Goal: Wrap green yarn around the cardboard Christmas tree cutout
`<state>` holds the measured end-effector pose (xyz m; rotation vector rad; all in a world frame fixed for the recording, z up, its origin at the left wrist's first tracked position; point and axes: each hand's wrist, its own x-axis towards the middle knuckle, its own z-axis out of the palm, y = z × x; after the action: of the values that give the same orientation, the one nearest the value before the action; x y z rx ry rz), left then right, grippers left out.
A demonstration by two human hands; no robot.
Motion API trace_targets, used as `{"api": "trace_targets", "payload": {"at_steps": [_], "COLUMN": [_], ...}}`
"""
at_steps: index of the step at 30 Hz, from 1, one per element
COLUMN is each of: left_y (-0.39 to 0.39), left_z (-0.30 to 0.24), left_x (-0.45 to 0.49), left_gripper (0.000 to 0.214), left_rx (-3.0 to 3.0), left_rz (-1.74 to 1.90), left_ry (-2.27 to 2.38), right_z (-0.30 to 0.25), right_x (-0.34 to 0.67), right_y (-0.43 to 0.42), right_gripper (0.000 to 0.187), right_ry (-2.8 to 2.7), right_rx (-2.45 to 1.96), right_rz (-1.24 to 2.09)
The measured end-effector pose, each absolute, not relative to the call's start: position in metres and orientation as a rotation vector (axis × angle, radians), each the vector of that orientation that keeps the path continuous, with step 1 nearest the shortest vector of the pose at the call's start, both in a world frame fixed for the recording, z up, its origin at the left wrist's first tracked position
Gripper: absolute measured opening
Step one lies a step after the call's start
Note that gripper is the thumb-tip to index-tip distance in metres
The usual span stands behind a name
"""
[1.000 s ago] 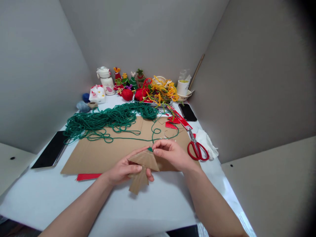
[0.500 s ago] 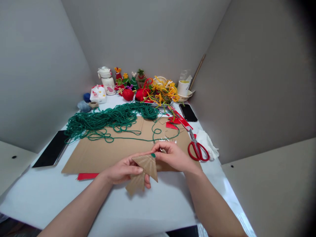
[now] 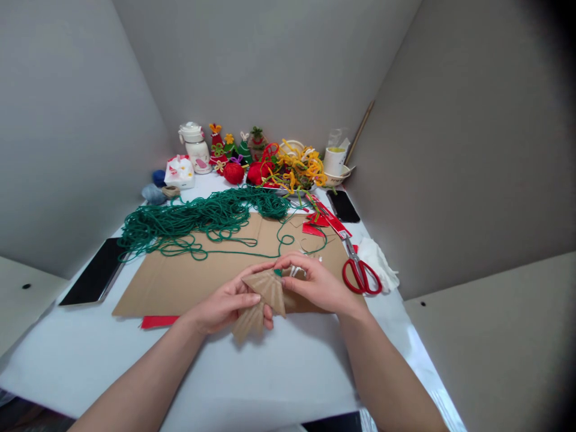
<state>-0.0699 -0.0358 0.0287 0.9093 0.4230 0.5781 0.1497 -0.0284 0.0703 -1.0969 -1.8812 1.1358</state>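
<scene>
I hold a small tree-shaped piece of brown corrugated cardboard (image 3: pixel 265 297) over the near part of the white table (image 3: pixel 90 354). My left hand (image 3: pixel 225 306) grips its lower part and trunk, thumb on top. My right hand (image 3: pixel 315 285) pinches the green yarn end at the tree's tip. That strand runs back to a big tangle of green yarn (image 3: pixel 198 219) lying partly on a flat cardboard sheet (image 3: pixel 180 279).
Red-handled scissors (image 3: pixel 357 273) and white tissue (image 3: pixel 378 258) lie right of my hands. A dark tablet (image 3: pixel 92 271) sits at the left, a phone (image 3: pixel 342 206) at the right. Small yarn ornaments (image 3: pixel 234 153), a pile of yellow pipe cleaners (image 3: pixel 297 168) and a cup (image 3: pixel 333 159) crowd the far end. Grey walls enclose the table.
The cardboard tree has turned and shifted slightly in my hands; its trunk now points down-left. My right hand's fingers stay at the tip with the yarn.
</scene>
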Motion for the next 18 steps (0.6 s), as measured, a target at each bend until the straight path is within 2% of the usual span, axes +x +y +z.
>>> {"api": "trace_targets", "payload": {"at_steps": [6, 12, 18], "left_y": [-0.039, -0.043, -0.046], "left_z": [0.032, 0.034, 0.036], "left_x": [-0.062, -0.054, -0.052], "left_gripper": [0.065, 0.064, 0.063], "left_rx": [0.95, 1.044, 1.112], "left_rz": [0.706, 0.744, 0.75], "left_ry": [0.596, 0.721, 0.771], "right_z": [0.067, 0.063, 0.059], "right_x": [0.147, 0.139, 0.135], "right_y": [-0.026, -0.029, -0.029], "right_gripper": [0.016, 0.015, 0.013], "right_ry": [-1.548, -1.554, -1.537], "right_rx": [-1.239, -1.226, -1.241], "right_rz": [1.058, 1.0, 1.079]}}
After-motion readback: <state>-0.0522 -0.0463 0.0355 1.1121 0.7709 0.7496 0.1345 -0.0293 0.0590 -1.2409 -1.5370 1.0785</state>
